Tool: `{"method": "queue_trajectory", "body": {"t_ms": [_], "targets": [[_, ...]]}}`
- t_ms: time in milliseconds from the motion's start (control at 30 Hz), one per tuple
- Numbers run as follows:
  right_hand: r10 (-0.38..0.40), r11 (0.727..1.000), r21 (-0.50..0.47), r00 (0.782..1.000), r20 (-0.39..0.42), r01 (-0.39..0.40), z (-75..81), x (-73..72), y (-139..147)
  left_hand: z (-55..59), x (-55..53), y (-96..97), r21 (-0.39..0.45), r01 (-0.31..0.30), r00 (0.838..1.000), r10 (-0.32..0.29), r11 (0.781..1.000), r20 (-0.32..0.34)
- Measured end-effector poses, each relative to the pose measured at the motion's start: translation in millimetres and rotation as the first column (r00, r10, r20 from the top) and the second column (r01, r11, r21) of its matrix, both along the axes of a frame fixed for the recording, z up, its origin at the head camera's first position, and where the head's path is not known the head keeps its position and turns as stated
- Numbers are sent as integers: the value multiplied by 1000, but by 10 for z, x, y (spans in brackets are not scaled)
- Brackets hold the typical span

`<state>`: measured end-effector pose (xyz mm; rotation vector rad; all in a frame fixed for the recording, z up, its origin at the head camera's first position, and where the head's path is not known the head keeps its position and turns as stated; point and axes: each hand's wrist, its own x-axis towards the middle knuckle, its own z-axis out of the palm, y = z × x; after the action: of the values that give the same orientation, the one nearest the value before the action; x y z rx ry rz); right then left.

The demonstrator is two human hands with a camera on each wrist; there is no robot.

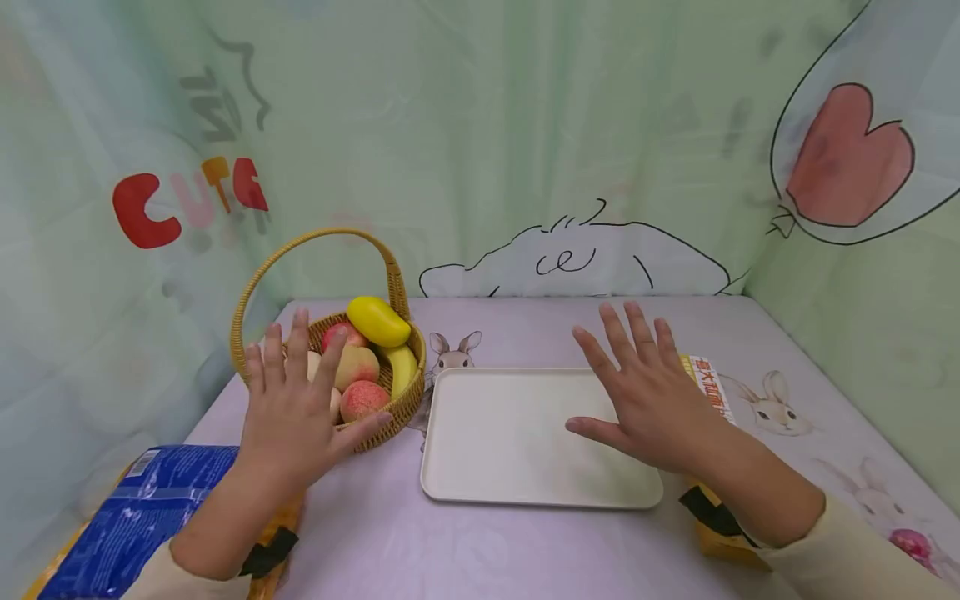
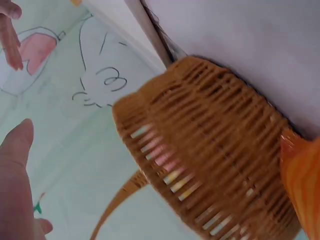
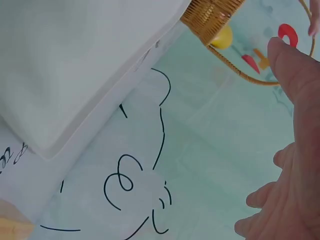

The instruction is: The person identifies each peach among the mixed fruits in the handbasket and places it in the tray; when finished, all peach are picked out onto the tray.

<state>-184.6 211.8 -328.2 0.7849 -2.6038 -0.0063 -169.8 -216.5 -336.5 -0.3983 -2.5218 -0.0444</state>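
Observation:
My left hand [image 1: 288, 425] is raised with straight, spread fingers and holds nothing. It overlaps the front of a woven basket [image 1: 412, 402] in the head view. Inside the basket lie a yellow mango [image 1: 378, 322], a banana [image 1: 402, 370] and several peaches [image 1: 365, 400], some partly hidden behind the fingers. Spread and raised too, my right hand [image 1: 652, 404] overlaps the right side of a white rectangular tray [image 1: 517, 450], which has nothing on it. The left wrist view shows the slatted side of the basket [image 2: 210, 130] close up.
A blue and orange package [image 1: 142, 517] lies at the front left, partly behind my left forearm. To the tray's right, a yellow package with red lettering [image 1: 707, 379] is mostly covered by my right arm. The basket's tall handle [image 1: 330, 232] arches upward. Printed curtains enclose the table [image 1: 495, 550].

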Motion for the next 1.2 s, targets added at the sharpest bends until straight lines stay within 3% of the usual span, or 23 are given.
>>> {"method": "queue_trajectory", "body": {"t_ms": [267,400,500,633,733,833,1067,1200], "targets": [[32,999,-20,990,137,-30,110,-117,-203,87,33,-248,152,-42,996,53,987,-68],[75,996,-69,978,197,-63,146,-187,-281,110,17,-334,212,-16,993,40,977,-108],[110,991,-93,971,214,-92,171,-243,-334,126,4,-382,273,-2,996,26,962,-87],[161,983,-132,953,255,-130,197,-320,-417,158,4,-443,375,-46,999,45,926,10],[197,972,-186,927,319,-142,220,-361,-487,194,8,-479,459,-105,992,60,882,113],[229,958,-250,892,388,-138,259,-397,-570,234,4,-517,554,-134,979,22,821,203],[339,914,-374,804,489,-158,359,-528,-854,242,-118,-694,760,-102,951,-160,642,263],[375,899,-406,764,525,-162,400,-614,-1040,265,-167,-769,806,-161,923,-203,569,327]]}}
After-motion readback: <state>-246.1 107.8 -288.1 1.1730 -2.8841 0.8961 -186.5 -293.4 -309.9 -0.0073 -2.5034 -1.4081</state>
